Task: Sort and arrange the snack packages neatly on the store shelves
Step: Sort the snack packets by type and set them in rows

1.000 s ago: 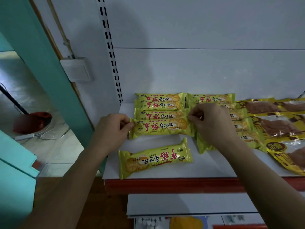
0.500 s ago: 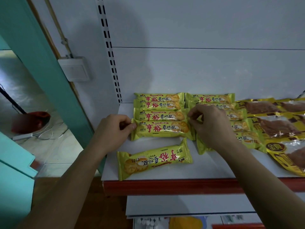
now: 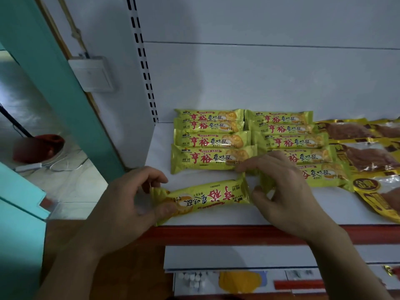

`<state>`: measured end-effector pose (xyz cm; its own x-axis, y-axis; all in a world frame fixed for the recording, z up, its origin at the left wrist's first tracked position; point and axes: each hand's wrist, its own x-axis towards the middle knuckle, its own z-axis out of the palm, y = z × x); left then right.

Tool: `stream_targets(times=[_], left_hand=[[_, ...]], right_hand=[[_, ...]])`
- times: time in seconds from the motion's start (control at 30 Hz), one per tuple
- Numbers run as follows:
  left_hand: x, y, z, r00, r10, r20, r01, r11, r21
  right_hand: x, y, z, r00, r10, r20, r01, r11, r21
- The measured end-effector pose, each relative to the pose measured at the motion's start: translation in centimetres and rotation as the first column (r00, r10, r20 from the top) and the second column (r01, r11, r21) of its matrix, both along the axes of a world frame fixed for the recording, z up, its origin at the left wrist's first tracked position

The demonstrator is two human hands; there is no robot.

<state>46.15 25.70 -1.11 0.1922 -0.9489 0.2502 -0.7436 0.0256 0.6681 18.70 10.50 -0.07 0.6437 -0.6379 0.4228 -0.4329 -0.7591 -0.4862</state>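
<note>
A loose yellow snack package (image 3: 207, 197) lies upside down and slightly askew near the front of the white shelf (image 3: 281, 215). My left hand (image 3: 121, 208) pinches its left end, thumb on top. My right hand (image 3: 285, 191) curls round its right end, with a fingertip touching the package above. Behind it, a left column of yellow packages (image 3: 210, 139) lies in overlapping rows, and a right column of the same packages (image 3: 290, 128) sits beside it, partly hidden by my right hand.
Brown-and-gold snack packs (image 3: 363, 156) lie at the shelf's right. The shelf has a red front edge (image 3: 216, 234), with a lower shelf (image 3: 238, 256) beneath. A perforated upright (image 3: 142, 61) and a teal door frame (image 3: 54, 83) stand to the left.
Both hands let go of the front package in the left column and came down toward me onto the loose package at the shelf's front, one at each end.
</note>
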Motion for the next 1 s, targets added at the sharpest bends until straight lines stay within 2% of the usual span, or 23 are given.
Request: stream_targets(times=[0.07, 0.13, 0.2, 0.3, 0.37, 0.43, 0.5, 0.57, 0.63, 0.67, 0.73, 0.9, 1.0], left_hand=[[-0.6, 0.3, -0.4, 0.999, 0.021, 0.050, -0.022, 1.000, 0.018], [-1.1, 0.4, -0.7, 0.997, 0.079, 0.015, -0.079, 0.996, -0.033], [-1.8, 0.5, -0.5, 0.988, 0.098, -0.117, -0.107, 0.992, -0.073], [-3.0, -0.1, 0.5, 0.934, 0.027, -0.356, -0.088, 0.984, -0.157], [-3.8, -1.0, 1.7, 0.915, -0.021, -0.402, -0.081, 0.969, -0.235], [-4.5, -2.0, 3.1, 0.896, -0.026, -0.444, -0.121, 0.946, -0.301], [-4.8, -2.7, 3.9, 0.816, -0.064, -0.574, -0.180, 0.916, -0.359], [-4.6, -2.8, 3.7, 0.751, -0.124, -0.649, -0.164, 0.917, -0.365], [-4.5, -2.5, 3.0, 0.790, -0.109, -0.603, -0.074, 0.960, -0.271], [-4.6, -2.3, 2.5, 0.801, -0.113, -0.588, -0.011, 0.979, -0.204], [-5.3, -2.0, 1.7, 0.773, -0.135, -0.620, 0.063, 0.988, -0.137], [-5.8, -2.1, 1.6, 0.708, 0.027, -0.706, -0.208, 0.963, -0.171], [-4.7, -2.0, 1.4, 0.700, 0.006, -0.714, -0.215, 0.955, -0.203]], right_hand=[[0.0, 0.6, -0.3, 0.998, -0.038, -0.043, 0.036, 0.998, -0.057], [0.1, 0.9, -0.2, 0.994, -0.056, -0.091, 0.048, 0.995, -0.091], [0.3, 1.2, 0.2, 0.992, -0.037, -0.119, 0.026, 0.995, -0.095], [1.5, 1.9, 1.0, 0.990, 0.030, -0.141, -0.047, 0.992, -0.117], [2.9, 2.2, 2.0, 0.984, 0.122, -0.126, -0.134, 0.987, -0.089], [4.0, 2.1, 3.0, 0.977, 0.210, -0.035, -0.211, 0.977, -0.020], [4.8, 1.6, 3.6, 0.965, 0.225, 0.135, -0.243, 0.961, 0.134], [5.3, 1.6, 4.0, 0.903, 0.166, 0.397, -0.312, 0.888, 0.339], [5.7, 1.9, 4.4, 0.792, 0.033, 0.610, -0.394, 0.790, 0.469], [5.8, 2.2, 4.7, 0.747, -0.046, 0.663, -0.418, 0.744, 0.522], [5.7, 2.3, 4.9, 0.692, -0.165, 0.703, -0.434, 0.683, 0.587], [4.5, 1.7, 3.8, 0.672, -0.288, 0.683, -0.378, 0.660, 0.650], [3.4, 1.3, 3.6, 0.668, -0.305, 0.679, -0.339, 0.687, 0.643]])
